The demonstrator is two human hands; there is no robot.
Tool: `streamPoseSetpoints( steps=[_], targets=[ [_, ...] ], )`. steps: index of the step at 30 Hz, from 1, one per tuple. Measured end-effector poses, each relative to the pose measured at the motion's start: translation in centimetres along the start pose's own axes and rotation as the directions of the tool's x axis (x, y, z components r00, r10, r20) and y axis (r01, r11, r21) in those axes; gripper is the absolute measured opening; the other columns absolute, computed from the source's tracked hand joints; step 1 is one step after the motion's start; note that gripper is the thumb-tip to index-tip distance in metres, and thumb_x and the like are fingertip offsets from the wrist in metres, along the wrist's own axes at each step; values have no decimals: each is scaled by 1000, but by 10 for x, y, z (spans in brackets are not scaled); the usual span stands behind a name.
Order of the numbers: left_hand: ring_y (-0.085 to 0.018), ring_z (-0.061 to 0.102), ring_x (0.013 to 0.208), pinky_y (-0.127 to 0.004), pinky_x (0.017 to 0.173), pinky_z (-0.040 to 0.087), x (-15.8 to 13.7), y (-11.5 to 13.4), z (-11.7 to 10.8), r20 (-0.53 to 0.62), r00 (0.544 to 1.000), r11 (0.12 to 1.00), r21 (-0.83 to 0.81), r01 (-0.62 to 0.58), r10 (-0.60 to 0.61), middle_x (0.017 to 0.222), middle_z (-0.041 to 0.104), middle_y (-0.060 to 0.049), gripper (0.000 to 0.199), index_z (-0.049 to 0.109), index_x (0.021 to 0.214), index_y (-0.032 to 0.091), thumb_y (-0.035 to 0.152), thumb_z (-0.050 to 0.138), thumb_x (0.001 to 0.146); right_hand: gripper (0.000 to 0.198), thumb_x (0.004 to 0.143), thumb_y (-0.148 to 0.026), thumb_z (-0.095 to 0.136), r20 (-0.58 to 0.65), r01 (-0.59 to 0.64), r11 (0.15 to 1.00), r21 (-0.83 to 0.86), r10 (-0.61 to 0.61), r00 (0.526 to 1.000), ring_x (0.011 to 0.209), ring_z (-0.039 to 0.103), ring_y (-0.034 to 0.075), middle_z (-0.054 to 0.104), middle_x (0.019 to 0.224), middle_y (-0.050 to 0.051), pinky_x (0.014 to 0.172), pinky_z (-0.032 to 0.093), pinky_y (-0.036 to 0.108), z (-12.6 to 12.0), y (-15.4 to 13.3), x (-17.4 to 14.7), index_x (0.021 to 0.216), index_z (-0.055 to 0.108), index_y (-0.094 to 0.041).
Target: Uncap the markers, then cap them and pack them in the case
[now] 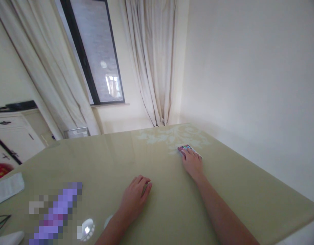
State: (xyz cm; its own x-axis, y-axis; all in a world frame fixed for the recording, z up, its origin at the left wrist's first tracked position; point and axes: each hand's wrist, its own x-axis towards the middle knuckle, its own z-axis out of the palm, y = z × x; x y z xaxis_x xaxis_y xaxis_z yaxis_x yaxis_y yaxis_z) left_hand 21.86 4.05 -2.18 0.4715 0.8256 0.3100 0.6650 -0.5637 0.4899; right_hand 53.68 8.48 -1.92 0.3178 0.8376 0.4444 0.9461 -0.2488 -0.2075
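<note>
Small colourful pack (pixel 183 148) lies flat on the green tabletop (pixel 162 204), under the fingers of the right hand (pixel 193 164). Grip or mere resting contact: I cannot tell from here, as the fingers cover much of it. Left hand (pixel 136 192) rests well apart from the right, thumb parted from loosely curled fingers. Blurred purple item (pixel 61 207) lies left of it.

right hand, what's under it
Under the right hand is a small flat pack with a multicoloured top, lying on the table. Its far edge shows; the part beneath the fingers is covered, and its underside can't be seen.
</note>
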Motion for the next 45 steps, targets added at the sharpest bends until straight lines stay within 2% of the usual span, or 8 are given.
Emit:
streamPoseSetpoints(
  steps=[4,8,15,30,33,37,41,45],
  targets=[
    [-25,66,104,-41,94,51,1,0,1,-18,1000,1000,-8,-10,10,108,71,-9,32,68,109,20,39,43,106,44,98,-19,52,-37,43,998,54,-41,998,136,53,31,59,149,13,115,35,47,-6,-15,-5,141,61,-21],
    [-24,65,98,-38,88,50,1,3,-1,1,1000,1000,-10,-16,16,104,70,-8,26,66,104,21,34,43,105,42,102,-31,52,60,237,905,353,-274,960,134,55,28,63,143,14,117,38,44,-18,-55,-29,141,61,-18],
    [-19,59,75,-29,70,41,-1,7,-4,-9,1000,1000,-5,11,-11,82,65,-3,26,55,86,22,30,37,102,39,102,-35,57,218,464,632,621,-708,672,137,54,26,61,148,9,119,36,43,-18,-103,-78,139,64,-24],
    [-11,30,50,-30,57,17,0,0,-8,76,989,988,104,116,-124,52,31,5,47,38,56,21,42,32,98,42,100,-36,58,254,423,617,664,-718,648,138,53,25,61,148,9,120,34,40,-22,-101,-74,140,64,-22],
    [-11,29,49,-30,56,16,-1,1,-9,61,992,990,98,100,-107,52,30,5,47,37,56,21,42,32,98,43,100,-41,57,217,350,696,627,-588,779,137,54,26,62,146,12,119,35,43,-17,-100,-67,138,64,-21],
    [-11,28,48,-30,55,16,0,3,-12,27,996,992,95,80,-83,52,29,5,48,35,56,22,42,32,100,50,99,-46,54,47,107,858,503,-151,987,138,51,31,59,147,17,117,34,50,-13,-69,-33,139,62,-16],
    [-11,28,48,-30,55,17,1,3,-12,16,998,994,89,65,-67,51,29,5,48,35,56,22,41,34,100,61,96,-54,50,-68,-233,908,348,272,960,138,48,39,54,150,21,112,36,56,-17,-8,5,141,59,-15],
    [-12,30,49,-29,55,18,0,3,-10,45,997,993,108,52,-57,51,33,5,49,38,57,21,41,35,101,69,96,-55,48,75,-461,859,224,456,887,132,53,43,58,143,28,105,39,59,-18,31,16,146,54,-8]
  ],
)
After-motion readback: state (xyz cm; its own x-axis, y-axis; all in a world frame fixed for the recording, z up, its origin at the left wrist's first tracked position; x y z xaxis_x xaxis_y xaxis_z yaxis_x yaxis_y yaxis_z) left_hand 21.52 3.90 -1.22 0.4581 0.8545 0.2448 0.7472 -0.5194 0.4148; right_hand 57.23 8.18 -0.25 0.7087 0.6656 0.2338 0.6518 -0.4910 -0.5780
